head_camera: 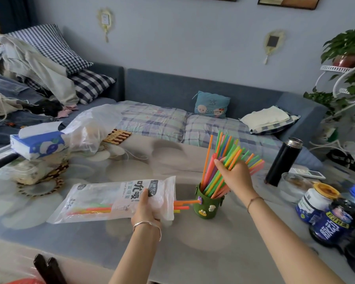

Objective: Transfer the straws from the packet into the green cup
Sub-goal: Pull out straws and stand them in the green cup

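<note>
Nearest me, my left hand (147, 210) grips the open end of the clear printed plastic packet (103, 199), thumb on top, pinning it flat on the grey flower-patterned tabletop (193, 253). A few orange, green and yellow leftover straws (90, 210) lie inside, and their tips poke out of the mouth, right up against the side of the small dark-green cup with cartoon charms (208, 208).

Just beyond, my right hand (237, 177) is wrapped around a thick fan of neon plastic straws (223, 160) whose lower ends stand in that cup. The bundle leans to the right.

My main worry is tipping. The cup looks small and light, and the straws are tall and slanted, so letting go abruptly or pushing sideways could pull it over and scatter everything. If my left hand slides the packet forward, the protruding tips could shove the cup's wall. The splayed bundle may also spring apart on release, and a few straws could hop over the rim.

Farther right, a tall black flask with a steel top (283, 162) and a cluster of blue-labelled jars (316, 199) stand near my right forearm. A careless sweep when I pull that arm away could knock them.
</note>
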Tool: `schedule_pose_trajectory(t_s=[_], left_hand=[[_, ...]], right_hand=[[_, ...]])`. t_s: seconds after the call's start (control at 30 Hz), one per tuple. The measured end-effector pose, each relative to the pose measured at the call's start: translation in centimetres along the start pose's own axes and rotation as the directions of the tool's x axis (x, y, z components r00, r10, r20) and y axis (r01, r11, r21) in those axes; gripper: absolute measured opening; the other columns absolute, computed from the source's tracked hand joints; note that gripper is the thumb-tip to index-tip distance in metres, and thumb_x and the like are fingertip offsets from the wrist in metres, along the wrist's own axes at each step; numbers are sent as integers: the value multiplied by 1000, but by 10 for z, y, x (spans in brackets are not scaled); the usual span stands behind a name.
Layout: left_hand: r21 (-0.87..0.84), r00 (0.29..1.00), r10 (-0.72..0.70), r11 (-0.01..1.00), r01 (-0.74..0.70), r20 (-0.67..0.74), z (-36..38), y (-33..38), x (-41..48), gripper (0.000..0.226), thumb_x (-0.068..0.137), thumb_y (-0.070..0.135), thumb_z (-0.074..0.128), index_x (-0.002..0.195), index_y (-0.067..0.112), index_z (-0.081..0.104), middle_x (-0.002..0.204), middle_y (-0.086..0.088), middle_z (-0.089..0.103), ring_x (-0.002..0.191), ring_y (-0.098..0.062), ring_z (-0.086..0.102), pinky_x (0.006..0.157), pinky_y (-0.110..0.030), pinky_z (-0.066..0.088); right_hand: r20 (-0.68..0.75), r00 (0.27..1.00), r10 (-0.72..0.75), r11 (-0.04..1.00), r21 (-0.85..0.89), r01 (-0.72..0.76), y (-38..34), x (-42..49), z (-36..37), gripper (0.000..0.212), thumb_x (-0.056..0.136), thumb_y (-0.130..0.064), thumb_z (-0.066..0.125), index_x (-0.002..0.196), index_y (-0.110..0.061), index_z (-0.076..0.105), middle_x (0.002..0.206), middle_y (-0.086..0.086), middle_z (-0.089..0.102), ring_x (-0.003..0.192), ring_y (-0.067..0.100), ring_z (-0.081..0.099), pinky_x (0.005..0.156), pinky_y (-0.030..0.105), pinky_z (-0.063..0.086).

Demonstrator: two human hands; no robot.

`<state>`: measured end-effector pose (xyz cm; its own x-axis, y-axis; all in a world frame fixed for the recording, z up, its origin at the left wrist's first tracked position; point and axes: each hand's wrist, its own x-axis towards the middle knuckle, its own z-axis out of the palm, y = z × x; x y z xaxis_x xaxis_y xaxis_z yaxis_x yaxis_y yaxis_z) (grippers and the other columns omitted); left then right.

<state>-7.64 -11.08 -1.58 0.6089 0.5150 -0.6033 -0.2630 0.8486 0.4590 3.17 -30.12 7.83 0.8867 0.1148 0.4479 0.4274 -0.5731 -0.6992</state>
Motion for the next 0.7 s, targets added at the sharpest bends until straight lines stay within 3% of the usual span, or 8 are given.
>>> schedule_pose_trajectory(t_s=[0.1, 0.23, 0.33, 0.43, 0.53, 0.63, 0.7], left_hand=[[3, 1000, -4, 1000, 4, 16, 4, -1, -8, 61, 87, 22, 71, 141, 7, 50, 138, -9, 61, 95, -22, 62, 90, -36, 50], [11, 1000, -7, 1000, 7, 21, 8, -2, -17, 60, 86, 22, 72, 140, 5, 51, 137, -11, 61, 79, -19, 62, 98, -40, 51], [12, 1000, -5, 1000, 5, 16, 8, -1, -23, 60, 86, 21, 72, 140, 4, 51, 136, -10, 62, 90, -24, 63, 99, -40, 51], [13, 1000, -1, 1000, 1, 14, 8, 2, -29, 63, 84, 23, 74, 140, 6, 51, 136, -10, 62, 99, -26, 62, 103, -43, 50], [-5, 1000, 22, 1000, -22, 18, 10, 6, -39, 62, 85, 21, 73, 140, 7, 50, 135, -9, 62, 99, -24, 62, 103, -42, 50], [-27, 999, 40, 999, -39, 24, 13, 10, -50, 61, 85, 19, 73, 140, 7, 49, 136, -9, 62, 100, -22, 62, 97, -38, 51], [-46, 999, 35, 998, -34, 21, 15, 12, -59, 63, 84, 20, 75, 140, 8, 49, 135, -8, 63, 99, -22, 62, 93, -37, 52]], right_hand=[[36, 999, 21, 999, -27, -20, 2, 0, 5, 36, 88, -35, 60, 66, -7, 63, 55, 3, 59, 52, 16, 57, 49, 26, 44], [111, 992, 63, 997, -45, -58, 5, 2, 7, 36, 87, -34, 60, 74, -1, 65, 55, 0, 56, 51, 15, 56, 49, 24, 43], [128, 989, 72, 997, -32, -69, 2, 3, 3, 31, 82, -36, 67, 76, -5, 65, 56, -2, 58, 53, 13, 59, 55, 27, 47], [-32, 999, 33, 999, 10, -33, -4, 0, -10, 36, 77, -38, 72, 95, -9, 61, 79, -2, 66, 69, 14, 65, 60, 27, 51], [-173, 984, 33, 986, 169, -3, -13, -9, -28, 52, 76, -28, 75, 116, -14, 46, 105, -1, 58, 76, 16, 65, 66, 31, 56], [-373, 927, 36, 935, 339, 100, -23, -32, -42, 39, 78, -9, 72, 108, -10, 46, 98, -3, 52, 67, -3, 60, 67, 18, 50], [-395, 917, 48, 894, 427, 137, -24, -52, -39, 28, 80, -5, 68, 90, -21, 47, 85, -4, 53, 61, -3, 57, 65, 23, 49]])
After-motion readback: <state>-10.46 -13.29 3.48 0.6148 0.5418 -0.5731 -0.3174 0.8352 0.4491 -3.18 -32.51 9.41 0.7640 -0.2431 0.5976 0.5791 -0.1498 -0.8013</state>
